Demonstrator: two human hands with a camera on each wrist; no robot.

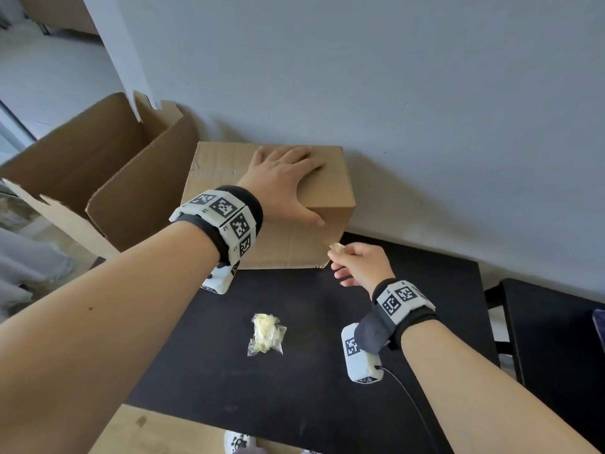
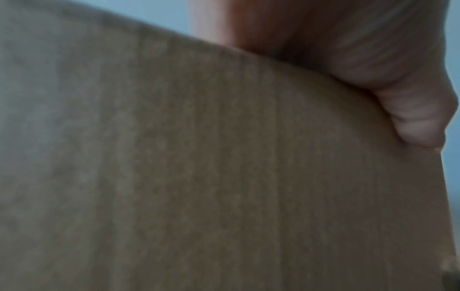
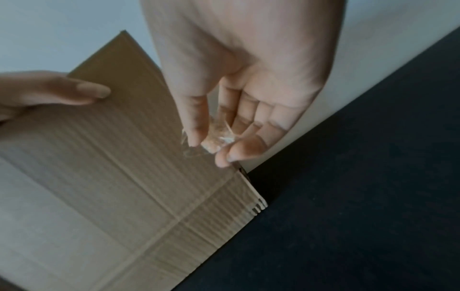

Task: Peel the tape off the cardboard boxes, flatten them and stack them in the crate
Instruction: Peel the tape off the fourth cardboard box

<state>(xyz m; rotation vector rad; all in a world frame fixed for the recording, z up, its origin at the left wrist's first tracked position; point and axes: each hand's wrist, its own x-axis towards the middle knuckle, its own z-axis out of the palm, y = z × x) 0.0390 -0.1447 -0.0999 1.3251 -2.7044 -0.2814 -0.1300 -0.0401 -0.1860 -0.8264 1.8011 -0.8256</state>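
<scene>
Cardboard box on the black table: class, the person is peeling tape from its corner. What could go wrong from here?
1. The tape pinched in the right hand looks crumpled and thin; it may tear, leaving pieces on the box.
2. Only the left hand lying flat on top steadies the box; a hard pull could slide it across the table.
3. The tape wad lying loose on the table could stick to an arm.

My head view is sharp under soft, even daylight — edges bow outward. Both wrist views run dim; the brown corrugated cardboard box fills the left one, badly blurred.
</scene>
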